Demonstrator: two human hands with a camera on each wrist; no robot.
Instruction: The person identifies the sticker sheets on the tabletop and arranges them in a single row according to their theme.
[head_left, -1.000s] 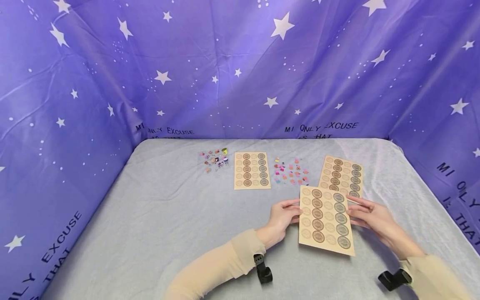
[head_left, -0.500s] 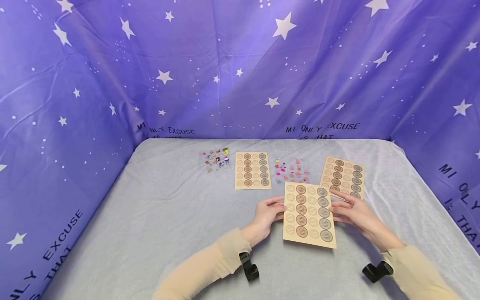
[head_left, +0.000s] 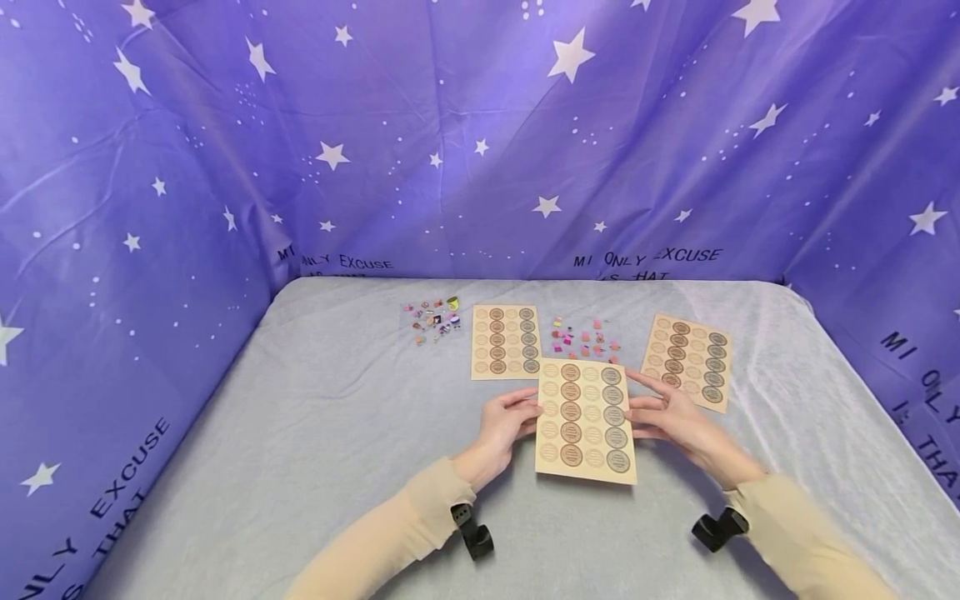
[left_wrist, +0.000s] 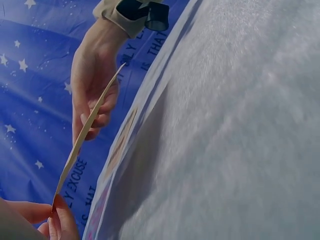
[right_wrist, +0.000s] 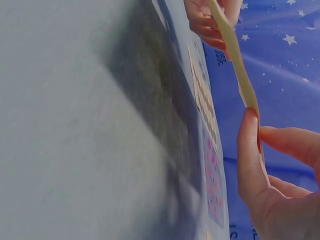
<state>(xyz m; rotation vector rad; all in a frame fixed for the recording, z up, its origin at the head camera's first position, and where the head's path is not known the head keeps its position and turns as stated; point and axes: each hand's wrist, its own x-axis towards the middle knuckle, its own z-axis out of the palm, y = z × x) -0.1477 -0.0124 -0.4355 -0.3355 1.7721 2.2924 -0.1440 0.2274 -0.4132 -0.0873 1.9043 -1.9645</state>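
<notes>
Above the gray tablecloth (head_left: 300, 450), I see the left hand (head_left: 497, 429) and right hand (head_left: 678, 421) pinching a circle-printed sheet (head_left: 585, 421) at nine and three o'clock; even, light pressure should prevent bending. A matching sheet (head_left: 693, 358) lies toward two o'clock.

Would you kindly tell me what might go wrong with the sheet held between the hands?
The held sheet is thin and looks slightly bent edge-on, so it might crease. The left hand and right hand grip only its side edges, so it could slip. Set down further forward, it might cover the pink-patterned sheet.
</notes>
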